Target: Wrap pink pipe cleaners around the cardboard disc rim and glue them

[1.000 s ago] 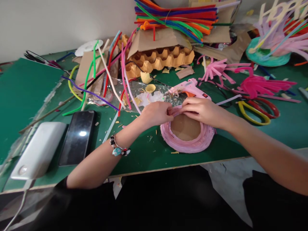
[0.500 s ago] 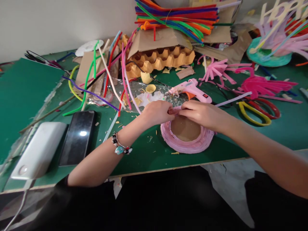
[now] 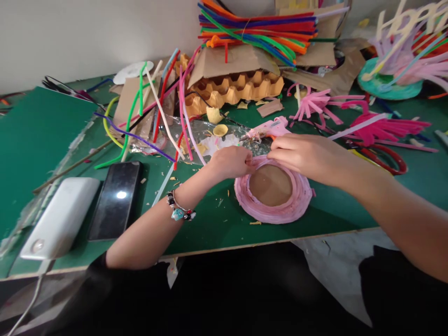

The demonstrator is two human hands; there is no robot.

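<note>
A pink ring, seemingly coiled from fuzzy pipe cleaners, lies around a brown cardboard middle near the table's front edge. My left hand is closed, its curled fingers gripping the ring's far left rim. Over the far right rim, the bunched fingers of my right hand press on the ring. A pale lilac pipe cleaner sticks out behind my right hand and appears to run under it; its hidden part cannot be seen. Just beyond lies a pink glue gun, partly covered by my right hand.
Scissors with red and yellow handles lie to the right, by pink pipe-cleaner bundles. A phone and white power bank are at left. Behind stand an egg carton and a pipe-cleaner bundle.
My right hand has moved right and slightly up, away from my left hand, and the lilac pipe cleaner has shifted with it. The glue gun is now more covered. My left hand stays at the rim.
</note>
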